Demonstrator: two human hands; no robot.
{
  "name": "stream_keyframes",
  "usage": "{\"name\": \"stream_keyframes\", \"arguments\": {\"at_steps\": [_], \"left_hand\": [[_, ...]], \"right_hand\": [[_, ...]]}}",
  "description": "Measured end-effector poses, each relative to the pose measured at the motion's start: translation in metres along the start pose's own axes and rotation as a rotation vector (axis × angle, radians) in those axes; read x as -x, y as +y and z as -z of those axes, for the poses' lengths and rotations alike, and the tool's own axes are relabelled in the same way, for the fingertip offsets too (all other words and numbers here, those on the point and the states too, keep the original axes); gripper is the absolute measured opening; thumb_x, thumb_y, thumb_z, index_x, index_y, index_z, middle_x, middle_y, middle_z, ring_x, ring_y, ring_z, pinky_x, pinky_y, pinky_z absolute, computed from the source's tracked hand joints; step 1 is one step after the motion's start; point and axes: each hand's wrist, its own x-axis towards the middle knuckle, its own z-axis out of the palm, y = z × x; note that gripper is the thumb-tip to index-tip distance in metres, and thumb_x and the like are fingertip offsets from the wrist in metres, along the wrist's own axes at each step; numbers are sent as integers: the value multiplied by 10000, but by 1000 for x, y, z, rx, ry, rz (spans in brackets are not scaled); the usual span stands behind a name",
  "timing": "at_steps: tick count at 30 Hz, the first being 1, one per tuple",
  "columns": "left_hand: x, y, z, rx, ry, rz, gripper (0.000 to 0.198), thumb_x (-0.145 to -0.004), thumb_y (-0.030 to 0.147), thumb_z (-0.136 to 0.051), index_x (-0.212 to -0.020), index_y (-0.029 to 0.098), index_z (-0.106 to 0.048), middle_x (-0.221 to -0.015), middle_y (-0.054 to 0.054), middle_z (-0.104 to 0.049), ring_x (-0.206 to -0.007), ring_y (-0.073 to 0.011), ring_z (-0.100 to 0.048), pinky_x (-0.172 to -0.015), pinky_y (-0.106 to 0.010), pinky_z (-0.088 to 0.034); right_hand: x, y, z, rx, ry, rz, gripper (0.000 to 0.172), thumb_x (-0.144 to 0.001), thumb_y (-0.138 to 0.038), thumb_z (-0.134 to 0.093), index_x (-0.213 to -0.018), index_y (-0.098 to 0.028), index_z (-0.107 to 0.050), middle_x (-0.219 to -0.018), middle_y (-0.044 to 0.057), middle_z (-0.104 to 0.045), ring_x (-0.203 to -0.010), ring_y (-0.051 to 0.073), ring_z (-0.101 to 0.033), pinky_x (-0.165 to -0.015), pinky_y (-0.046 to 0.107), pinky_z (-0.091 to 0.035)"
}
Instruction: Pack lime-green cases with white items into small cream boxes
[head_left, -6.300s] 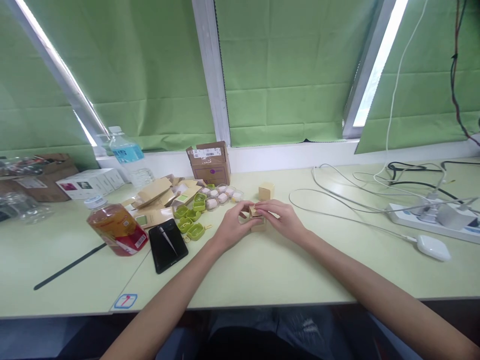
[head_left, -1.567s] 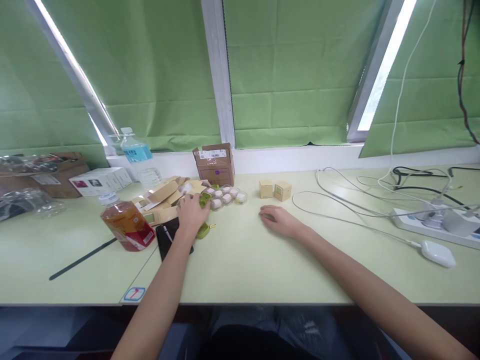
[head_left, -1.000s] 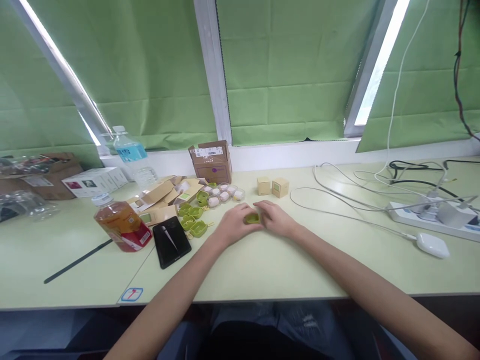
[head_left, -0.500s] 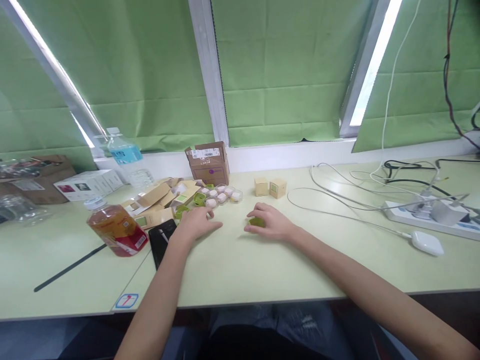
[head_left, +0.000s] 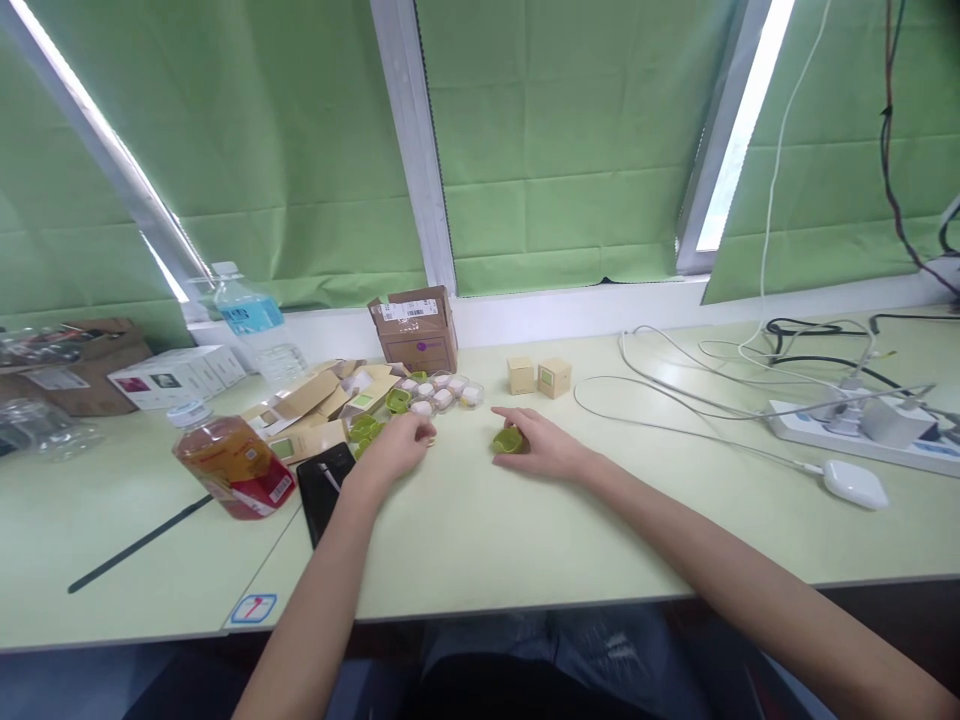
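My right hand [head_left: 541, 443] rests over the table with its thumb and fingers curved around a small green plastic cup [head_left: 508, 441], its open side showing; the index finger stretches past the cup's far side. My left hand [head_left: 397, 445] is closed, fingertips pressed together low over the table; what they hold, if anything, is too small to make out. Just left of it lie several green plastic cups [head_left: 364, 430]. Beyond it are clear round containers with pale contents [head_left: 442, 397]. A black phone-like slab [head_left: 319, 490] lies beside my left wrist.
Two small yellowish boxes [head_left: 553, 377] stand beyond my right hand. Opened cardboard packaging [head_left: 311, 395], a brown carton [head_left: 415, 335], a tea-coloured drink bottle [head_left: 234, 462] and a water bottle [head_left: 259, 325] are at left. White cables run to a power strip [head_left: 870, 430] at right.
My left fingers have drawn together from a looser spread. My right hand has shifted its fingers, so more of the green cup and its open side show.
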Motion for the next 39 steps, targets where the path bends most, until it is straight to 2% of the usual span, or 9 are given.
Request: {"name": "stream_keyframes", "arguments": {"at_steps": [5,8,11,14,17,23,27,35,39], "left_hand": [[-3,44,-38,176,251,-345,235,-937,206,-498,-1031,201,-714,-1030,-92,-716,-969,-245,-659,-909,-402,-522],[-4,64,-63,311,254,-448,234,-976,201,-476,-1059,200,-695,-1054,-88,-690,-975,-213,-649,-899,-368,-527],[-5,72,-76,340,252,-484,189,-972,196,-520,-1053,209,-690,-1041,-77,-692,-969,-211,-644,-888,-365,-522],[-6,69,-78,427,284,-449,128,-938,222,-609,-1034,215,-694,-971,-52,-713,-885,-196,-653,-832,-346,-535],[-6,66,-76,506,301,-417,76,-910,275,-669,-921,213,-714,-896,-37,-721,-819,-185,-649,-788,-330,-535],[-5,67,-76,553,389,-314,236,-871,431,-718,-807,204,-714,-791,-26,-696,-712,-168,-593,-685,-312,-498],[-3,71,-76,561,400,-312,270,-862,460,-721,-790,201,-705,-773,-21,-683,-700,-161,-577,-674,-307,-485],[0,78,-73,673,345,-301,257,-851,440,-739,-784,196,-694,-809,-28,-698,-765,-171,-638,-730,-313,-547],[3,81,-72,711,342,-319,257,-886,430,-704,-984,193,-710,-940,-56,-743,-851,-187,-694,-807,-335,-583]], "right_hand": [[-3,10,-5,-46,49,-57,720,-849,-384,-741,-1486,-201,-461,-1181,123,-657,-1048,246,-620,-931,409,-521],[-4,16,-6,-48,72,-54,676,-849,-353,-733,-1458,-194,-485,-1159,112,-666,-1010,233,-623,-906,397,-528],[-4,18,-5,-39,68,-40,681,-864,-337,-718,-1478,-211,-451,-1153,101,-674,-1006,233,-624,-894,395,-531],[-3,16,-3,-6,77,12,636,-878,-374,-724,-1446,-224,-482,-1160,102,-678,-1046,251,-623,-922,417,-525],[-4,12,-2,63,160,133,427,-916,-404,-694,-1295,-229,-606,-1194,112,-662,-1119,273,-600,-981,447,-495],[-7,7,-5,145,271,208,174,-974,-350,-612,-1079,-241,-697,-1054,100,-659,-979,254,-605,-872,417,-501],[-8,7,-10,152,266,208,157,-987,-313,-581,-976,-228,-712,-924,81,-646,-873,229,-592,-806,380,-483],[-8,6,-9,74,266,194,193,-998,-327,-562,-936,-217,-709,-860,70,-661,-835,221,-599,-788,367,-475],[-7,5,-6,31,310,178,178,-1000,-285,-542,-970,-217,-704,-857,67,-671,-811,215,-601,-772,364,-491]]}}
